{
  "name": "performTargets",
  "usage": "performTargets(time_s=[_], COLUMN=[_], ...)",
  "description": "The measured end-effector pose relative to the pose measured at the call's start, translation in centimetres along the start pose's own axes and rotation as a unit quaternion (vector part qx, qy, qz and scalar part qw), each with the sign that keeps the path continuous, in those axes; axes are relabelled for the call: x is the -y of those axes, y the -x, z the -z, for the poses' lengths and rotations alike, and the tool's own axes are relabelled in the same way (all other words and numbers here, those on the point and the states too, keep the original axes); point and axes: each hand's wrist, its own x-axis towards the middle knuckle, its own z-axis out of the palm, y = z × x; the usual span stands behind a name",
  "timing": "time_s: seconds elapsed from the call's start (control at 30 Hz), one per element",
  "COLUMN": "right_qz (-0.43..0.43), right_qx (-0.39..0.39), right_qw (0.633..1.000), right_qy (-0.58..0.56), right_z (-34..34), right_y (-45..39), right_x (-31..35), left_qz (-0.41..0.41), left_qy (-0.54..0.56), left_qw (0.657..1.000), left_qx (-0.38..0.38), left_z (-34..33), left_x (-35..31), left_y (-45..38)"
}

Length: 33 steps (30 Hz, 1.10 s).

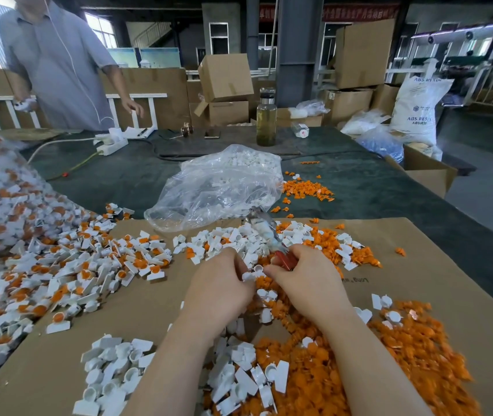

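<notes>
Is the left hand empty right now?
No, the left hand pinches a white plastic piece, beside the right hand gripping a red-handled tool.

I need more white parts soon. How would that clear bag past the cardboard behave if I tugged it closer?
The clear bag looks thin and crumpled, so it would probably flop rather than slide as one piece. Its mouth seems open towards the cardboard, so white parts inside might spill. That load at the far end likely drags.
</notes>
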Motion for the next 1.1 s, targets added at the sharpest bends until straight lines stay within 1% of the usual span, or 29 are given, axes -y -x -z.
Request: performTargets(time_s=[0.17,0.23,0.33,0.43,0.5,0.6,0.73,0.83,0.87,0.93,1.03,1.1], right_qz=[-0.005,-0.004,-0.004,-0.006,-0.007,-0.006,0.015,0.043,0.051,0.063,0.066,0.066], right_qx=[-0.006,-0.006,-0.008,-0.013,-0.024,-0.039,-0.031,-0.03,-0.03,-0.033,-0.047,-0.054], right_qw=[0.995,0.992,0.988,0.985,0.985,0.981,0.972,0.964,0.963,0.96,0.958,0.957], right_qy=[-0.102,-0.126,-0.153,-0.17,-0.17,-0.189,-0.234,-0.26,-0.265,-0.269,-0.274,-0.276], right_z=[0.3,0.3,0.3,0.3,0.3,0.4,0.6,0.7,0.7,0.7,0.4,0.4], right_y=[0.1,0.1,0.2,0.1,0.2,0.1,0.1,0.2,0.3,0.3,0.3,0.4], right_x=[0.0,0.1,0.2,0.5,0.5,0.4,0.3,0.6,0.7,0.9,1.0,1.0], left_qz=[0.011,0.023,0.059,0.095,0.092,0.091,0.113,0.117,0.123,0.141,0.16,0.164], left_qy=[0.071,0.139,0.261,0.358,0.361,0.357,0.373,0.375,0.395,0.459,0.542,0.577], left_qw=[0.997,0.99,0.963,0.929,0.928,0.929,0.921,0.919,0.909,0.875,0.823,0.799], left_qx=[-0.021,-0.029,-0.027,0.002,0.023,0.025,-0.001,-0.034,-0.046,-0.059,-0.052,-0.038], left_z=[0.4,0.5,0.8,1.1,1.3,1.4,1.3,1.2,1.2,1.3,1.5,1.5], left_x=[-0.2,-0.3,-0.6,-0.6,-0.5,-0.7,-1.2,-1.3,-1.3,-1.4,-1.4,-1.6], left_y=[0.0,0.1,0.1,0.2,0.2,0.2,0.2,0.2,0.2,0.1,0.0,0.1])
